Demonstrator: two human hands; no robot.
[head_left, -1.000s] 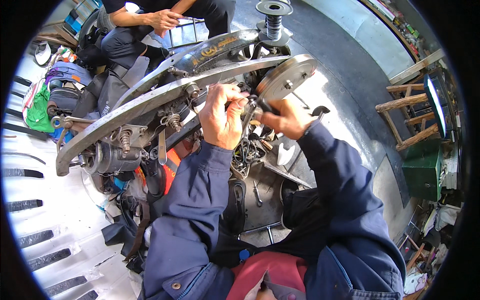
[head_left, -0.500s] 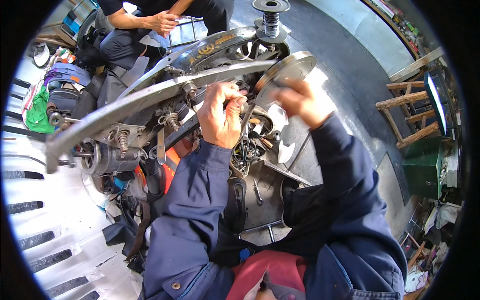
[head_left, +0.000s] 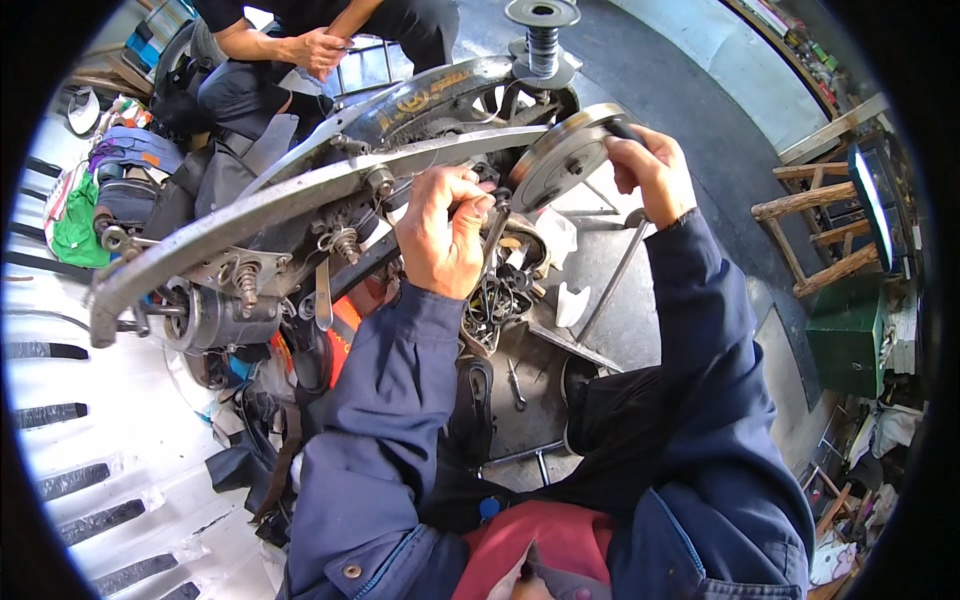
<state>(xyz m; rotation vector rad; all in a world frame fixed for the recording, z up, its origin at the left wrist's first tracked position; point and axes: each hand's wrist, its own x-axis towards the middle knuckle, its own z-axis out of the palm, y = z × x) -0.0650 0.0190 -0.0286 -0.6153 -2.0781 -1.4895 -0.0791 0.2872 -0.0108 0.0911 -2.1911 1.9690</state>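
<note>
A cranked sewing machine with a long curved metal arm (head_left: 245,190) stands in front of me. My right hand (head_left: 655,178) is closed round the black crank handle (head_left: 626,131) at the upper right rim of the round metal handwheel (head_left: 560,170). Just left of that wheel, my left hand (head_left: 443,228) is closed, thumb against forefinger, beside a small dark knob (head_left: 502,194). What its fingers pinch, if anything, is too small to make out. Above the wheel, a spool of dark thread (head_left: 543,50) stands upright on the machine.
Below my hands sits a tray of small tools and parts (head_left: 498,300). A wrench (head_left: 516,384) lies between my feet. Another person's hands (head_left: 318,50) rest together at the far left. A wooden stool (head_left: 830,220) and a green box (head_left: 846,335) stand to the right.
My right hand has swung up and right with the crank handle, from in front of the wheel to its upper right rim. My left hand stays nearly in place.
</note>
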